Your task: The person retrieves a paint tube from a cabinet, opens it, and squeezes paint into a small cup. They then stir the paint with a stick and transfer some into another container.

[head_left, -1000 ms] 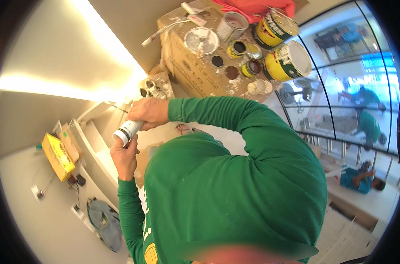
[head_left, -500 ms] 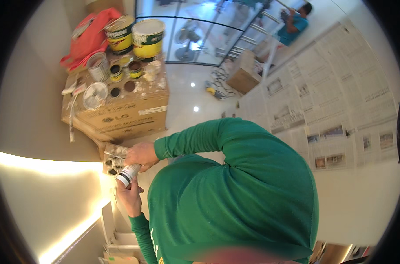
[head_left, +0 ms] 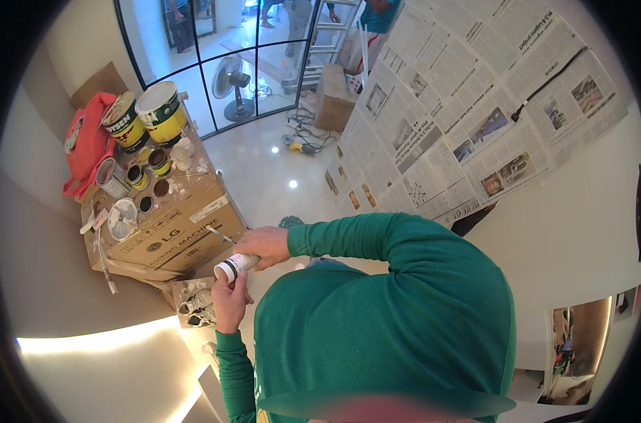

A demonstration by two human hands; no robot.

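My left hand (head_left: 230, 304) is closed around the lower end of a white cylindrical container (head_left: 233, 267) with a dark band, tilted up to the right. My right hand (head_left: 266, 247) is closed at the container's other end. From its fingers a thin pale stick (head_left: 222, 235) juts out toward the cardboard box (head_left: 186, 247); whether it ends in a brush I cannot tell. Both hands are in front of the box, close together. A pair of shoes (head_left: 199, 307) lies on the floor beside my left hand.
Yellow-and-green paint buckets (head_left: 162, 116), small open tins (head_left: 137, 176), a white lid (head_left: 122, 217) and a red bag (head_left: 91, 141) crowd the box top. Newspaper (head_left: 440, 141) covers a large surface at right. A corded power tool (head_left: 300, 146), a fan (head_left: 236, 88) and a ladder (head_left: 327, 42) stand beyond.
My view has turned, and the box and buckets sit lower and further left. Both hands, with the container, have moved away from the shoes. The thin stick now shows at my right hand.
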